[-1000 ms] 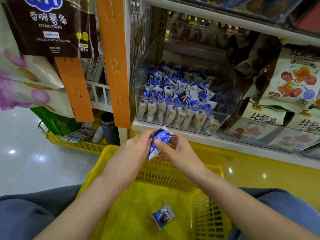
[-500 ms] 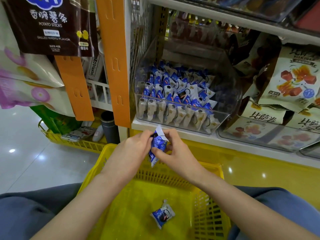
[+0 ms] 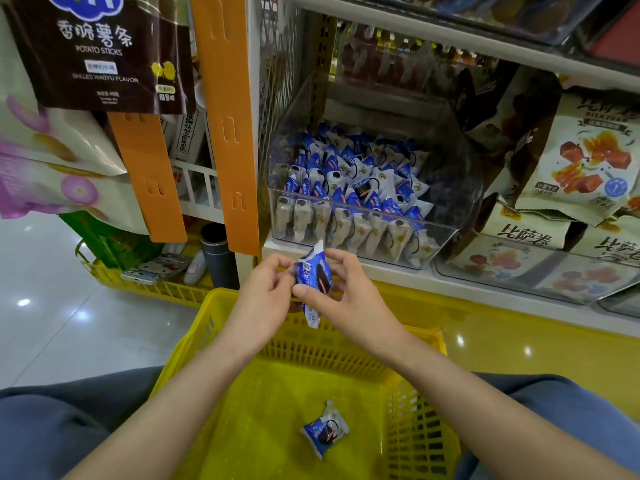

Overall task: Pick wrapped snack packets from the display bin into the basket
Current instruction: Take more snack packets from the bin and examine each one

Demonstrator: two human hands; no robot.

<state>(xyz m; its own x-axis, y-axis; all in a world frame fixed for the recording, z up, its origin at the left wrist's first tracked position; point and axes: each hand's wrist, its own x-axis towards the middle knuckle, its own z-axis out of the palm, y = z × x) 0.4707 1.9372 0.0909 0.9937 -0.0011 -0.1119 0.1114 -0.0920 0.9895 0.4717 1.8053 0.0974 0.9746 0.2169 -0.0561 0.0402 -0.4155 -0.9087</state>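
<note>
Both hands meet above the far rim of the yellow basket [image 3: 214,327], which sits between the person's legs just below the display bin [image 3: 363,239], so a released packet would likely fall straight in. The left hand [image 3: 266,289] and right hand [image 3: 349,299] each pinch the blue-and-white snack packet [image 3: 313,277] between thumb and fingers [image 3: 304,291], holding it upright by its sides, seemingly to check or straighten it before dropping it. A second packet [image 3: 325,429] of the same kind lies on the basket's bottom, nearer its right wall. The clear bin stands on a white shelf [image 3: 391,271], open-topped and heaped with many more packets within easy reach. Larger snack bags [image 3: 585,161] fill the neighbouring space, others hang beside orange strips [image 3: 225,116], and the glossy pale floor [image 3: 69,327] carries another yellow basket [image 3: 152,289].
</note>
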